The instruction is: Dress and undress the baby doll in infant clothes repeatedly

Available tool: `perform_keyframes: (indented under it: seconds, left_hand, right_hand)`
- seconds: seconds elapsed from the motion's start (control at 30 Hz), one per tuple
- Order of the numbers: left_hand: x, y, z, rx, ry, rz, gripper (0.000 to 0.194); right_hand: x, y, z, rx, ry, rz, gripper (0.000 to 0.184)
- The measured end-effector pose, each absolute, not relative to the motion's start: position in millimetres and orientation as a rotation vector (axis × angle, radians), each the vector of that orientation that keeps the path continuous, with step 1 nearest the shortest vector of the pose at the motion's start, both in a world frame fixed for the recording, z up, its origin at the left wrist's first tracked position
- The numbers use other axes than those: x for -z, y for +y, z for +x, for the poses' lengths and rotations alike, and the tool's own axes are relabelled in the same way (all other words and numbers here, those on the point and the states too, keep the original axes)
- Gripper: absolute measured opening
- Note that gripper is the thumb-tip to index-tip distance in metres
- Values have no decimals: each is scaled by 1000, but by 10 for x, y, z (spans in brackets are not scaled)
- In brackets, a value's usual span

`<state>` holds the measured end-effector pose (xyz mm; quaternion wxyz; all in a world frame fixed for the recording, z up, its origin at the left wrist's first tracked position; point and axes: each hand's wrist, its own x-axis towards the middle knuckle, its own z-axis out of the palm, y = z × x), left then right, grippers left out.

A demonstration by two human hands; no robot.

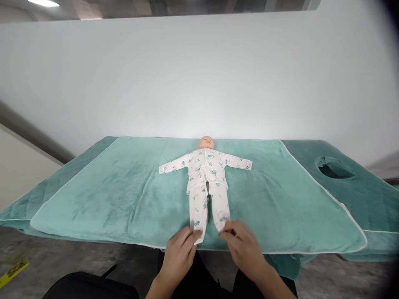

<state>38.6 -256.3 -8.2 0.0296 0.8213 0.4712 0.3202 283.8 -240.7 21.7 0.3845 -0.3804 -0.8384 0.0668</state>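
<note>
The person's left hand (181,251) and right hand (245,249) are bare, with slender fingers whose nails are too small to make out, and the left forearm (160,287) and right forearm (274,283) are also bare as far as they show, below the near edge of the white-trimmed teal plush blanket (109,199). Plain black cloth trousers (198,282) cover the legs below that same blanket edge, too dark to show seams or pockets.
</note>
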Motion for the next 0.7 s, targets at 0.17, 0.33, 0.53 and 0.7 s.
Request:
perform_keyframes:
  seconds: [0.17,0.33,0.53,0.7]
  left_hand:
    - [41,-2714,610,-969,1385,2387,24]
    - [-188,-2658,470,-1233,1392,2056,28]
    - [-78,-1970,135,-1364,1674,1616,37]
    - [118,-1173,292,-1383,1675,1513,46]
  right_hand:
    - [87,-2541,2733,-356,-2306,-1034,17]
    - [34,-2446,3025,-548,-2258,-976,29]
    - [-218,-2006,3296,-689,-1933,-1144,20]
    - [-110,-1186,3150,-984,-1288,-1382,35]
